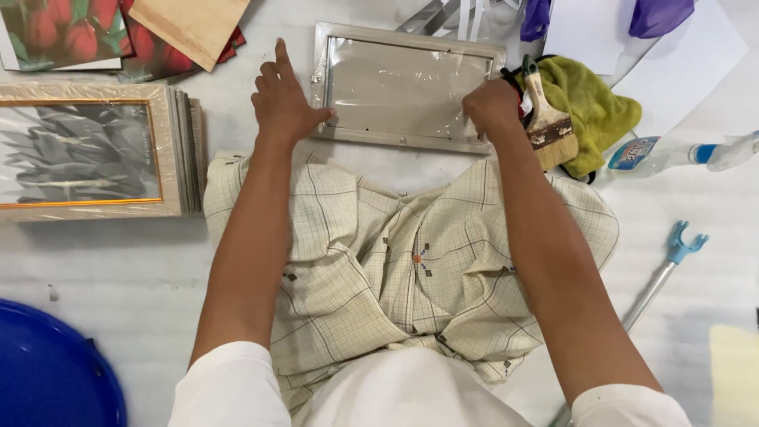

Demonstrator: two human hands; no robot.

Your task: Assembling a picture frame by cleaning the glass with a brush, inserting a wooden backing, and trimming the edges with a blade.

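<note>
Picture frame (405, 87), plastic-wrapped, lies far middle on floor. Left hand (282, 103) flat, open, pressing left edge to steady it. Right hand (492, 107) curled shut at right edge, pinching wrap. Paintbrush (545, 119) just right.

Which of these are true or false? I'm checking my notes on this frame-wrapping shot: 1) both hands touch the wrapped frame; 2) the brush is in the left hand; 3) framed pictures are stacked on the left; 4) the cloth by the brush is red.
1) True: the left hand and right hand rest on the plastic-wrapped frame.
2) False: the paintbrush lies beside the right hand.
3) True: the stack of framed pictures sits left.
4) False: the cloth is yellow-green.
</note>
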